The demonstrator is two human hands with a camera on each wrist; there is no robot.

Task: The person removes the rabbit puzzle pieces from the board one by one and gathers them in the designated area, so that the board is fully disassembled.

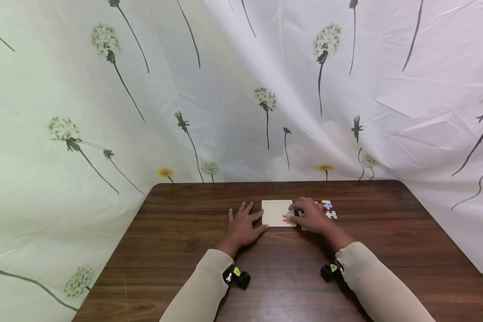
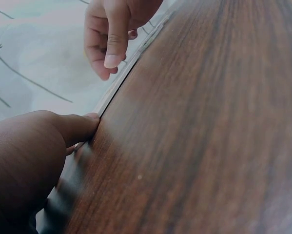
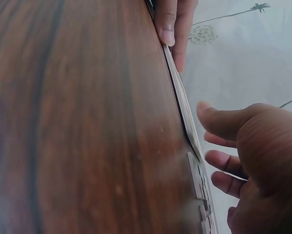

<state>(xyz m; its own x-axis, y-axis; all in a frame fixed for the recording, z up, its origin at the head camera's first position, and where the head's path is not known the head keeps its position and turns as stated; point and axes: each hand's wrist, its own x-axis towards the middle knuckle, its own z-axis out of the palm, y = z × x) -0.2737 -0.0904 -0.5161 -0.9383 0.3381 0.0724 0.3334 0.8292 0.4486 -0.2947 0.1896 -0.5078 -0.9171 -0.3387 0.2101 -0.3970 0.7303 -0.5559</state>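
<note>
puzzle board (image 1: 275,211) sits flat on the brown surface (image 1: 185,250), up toward twelve o'clock from the person and a touch right of centre, and both hands are on it. it's a pale rectangular tray, nearly square, with its slightly longer side running nine to three o'clock and its edges square to the surface's edge.

left hand (image 1: 243,227) lies palm down at the board's nine o'clock side, fingers spread and straight, with the thumb (image 2: 80,127) touching the board's edge in the left wrist view. looks like it's bracing the tray so it doesn't slide.

right hand (image 1: 311,215) comes in from three o'clock, fingers curled down over the board's four o'clock corner, right where a colourful puzzle piece (image 1: 286,218) shows. whether the fingertips pinch that piece or only press it into place, i can't tell; the hand covers the contact.

loose pieces (image 1: 328,209) lie in a small cluster just past the right hand at three o'clock, on the bare surface.

by my read, the step in hand is seating a piece in the tray's near right corner. the next move calls for a light downward press with the piece's tabs lined up to the tray's edges, the left hand holding firm, before reaching out to three o'clock for another piece.
</note>
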